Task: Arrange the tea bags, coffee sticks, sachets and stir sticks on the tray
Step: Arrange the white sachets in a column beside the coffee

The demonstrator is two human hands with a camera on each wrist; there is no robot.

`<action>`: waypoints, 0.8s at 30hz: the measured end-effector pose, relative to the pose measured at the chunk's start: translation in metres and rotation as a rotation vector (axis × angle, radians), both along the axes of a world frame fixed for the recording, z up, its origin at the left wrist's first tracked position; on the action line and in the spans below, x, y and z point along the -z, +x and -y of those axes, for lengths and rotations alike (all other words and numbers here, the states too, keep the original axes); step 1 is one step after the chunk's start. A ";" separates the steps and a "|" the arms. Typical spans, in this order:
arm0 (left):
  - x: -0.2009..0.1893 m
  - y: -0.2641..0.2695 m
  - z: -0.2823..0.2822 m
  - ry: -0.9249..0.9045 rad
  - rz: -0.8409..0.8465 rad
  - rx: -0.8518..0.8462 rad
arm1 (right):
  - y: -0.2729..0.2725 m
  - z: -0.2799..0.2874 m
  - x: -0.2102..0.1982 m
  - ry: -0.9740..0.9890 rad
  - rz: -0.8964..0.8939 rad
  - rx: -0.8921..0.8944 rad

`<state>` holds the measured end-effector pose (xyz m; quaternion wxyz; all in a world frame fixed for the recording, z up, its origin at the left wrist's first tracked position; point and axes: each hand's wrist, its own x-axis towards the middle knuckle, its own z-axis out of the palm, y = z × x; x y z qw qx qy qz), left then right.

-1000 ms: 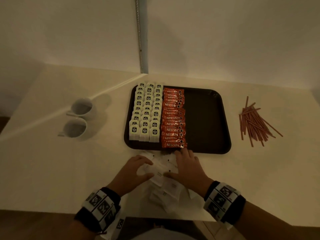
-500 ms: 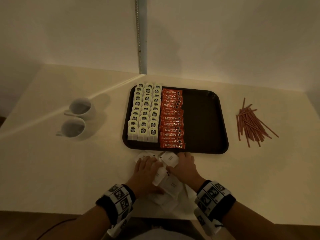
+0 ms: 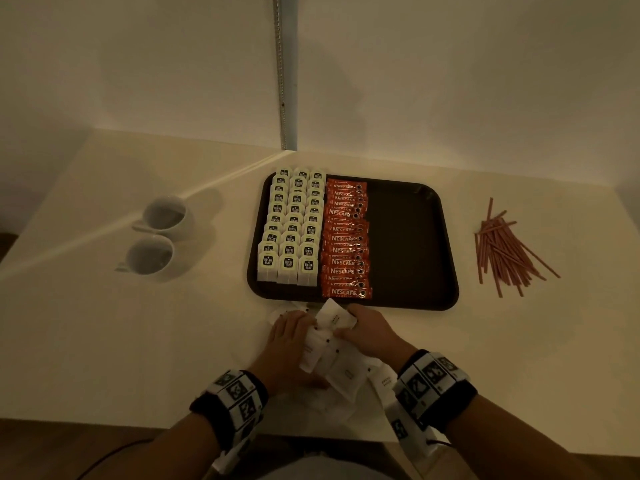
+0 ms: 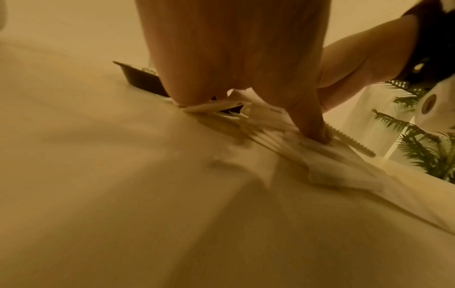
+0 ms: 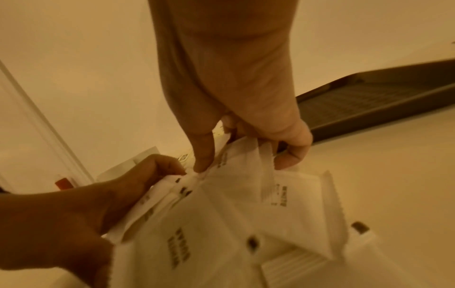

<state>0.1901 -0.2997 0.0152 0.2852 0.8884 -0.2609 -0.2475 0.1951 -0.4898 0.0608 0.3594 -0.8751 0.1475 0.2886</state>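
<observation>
Flat white paper sachets (image 3: 334, 355) with serrated edges lie heaped on the smooth pale worktop (image 3: 104, 341), just in front of the dark rounded-corner tray (image 3: 415, 237). The right hand (image 3: 372, 332) has its grip closed on a fanned bunch, thumb and fingers pinching it; the left hand (image 3: 289, 344) curls round the bunch's other side. On the tray stand three columns of boxy tea bags (image 3: 294, 230) beside glossy red coffee sticks (image 3: 346, 240). Thin reddish stir sticks (image 3: 505, 251) lie scattered to the tray's right.

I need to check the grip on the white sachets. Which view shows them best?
The right wrist view: the sachets fill it, pinched between right hand and left hand. The head view shows them small between both hands. The left wrist view shows only edges under the fingers, blurred.
</observation>
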 end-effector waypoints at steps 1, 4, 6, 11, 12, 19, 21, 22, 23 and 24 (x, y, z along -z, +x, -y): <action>0.000 0.002 -0.001 0.007 0.009 -0.007 | 0.000 0.003 -0.002 0.028 0.016 0.009; -0.007 0.009 -0.006 0.080 -0.001 0.007 | 0.001 0.012 -0.011 0.116 0.056 0.035; -0.015 0.015 -0.009 0.059 -0.010 0.012 | 0.002 0.019 -0.020 0.160 0.079 0.037; -0.044 0.032 -0.016 -0.183 -0.040 -0.103 | 0.006 0.042 -0.042 0.211 0.144 0.031; -0.053 0.036 -0.015 -0.228 -0.057 -0.139 | 0.008 0.046 -0.047 0.215 0.152 0.031; -0.102 0.074 0.024 -0.483 -0.520 -0.183 | 0.033 0.056 -0.091 0.378 0.181 0.129; -0.112 0.080 0.041 -0.554 -0.654 -0.186 | 0.042 0.050 -0.104 0.461 0.211 0.160; -0.115 0.084 0.048 -0.593 -0.719 -0.210 | 0.046 0.046 -0.112 0.506 0.232 0.172; -0.118 0.085 0.052 -0.633 -0.791 -0.265 | 0.051 0.042 -0.119 0.544 0.259 0.182; -0.127 0.086 0.058 -0.670 -0.909 -0.350 | 0.056 0.037 -0.125 0.560 0.294 0.186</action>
